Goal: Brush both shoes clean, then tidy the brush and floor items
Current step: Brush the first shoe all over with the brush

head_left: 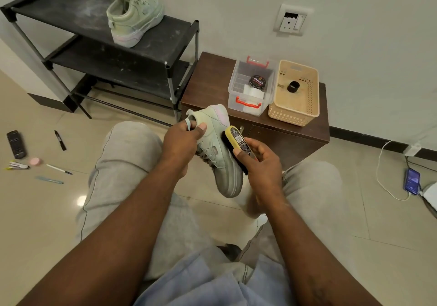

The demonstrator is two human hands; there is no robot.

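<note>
My left hand grips a pale green sneaker by its heel and collar, toe pointing down toward me. My right hand holds a yellow-backed shoe brush with its dark bristles pressed against the sneaker's right side. The second pale green sneaker stands on the top shelf of a black shoe rack. On the floor at left lie a remote, a black marker, a pink round item, a white pen, a light blue pen and a small stapler-like item.
A brown cabinet stands ahead, bearing a clear box with a polish tin and a beige basket holding a black ring. A phone on a white cable lies on the floor at right. My knees flank the shoe.
</note>
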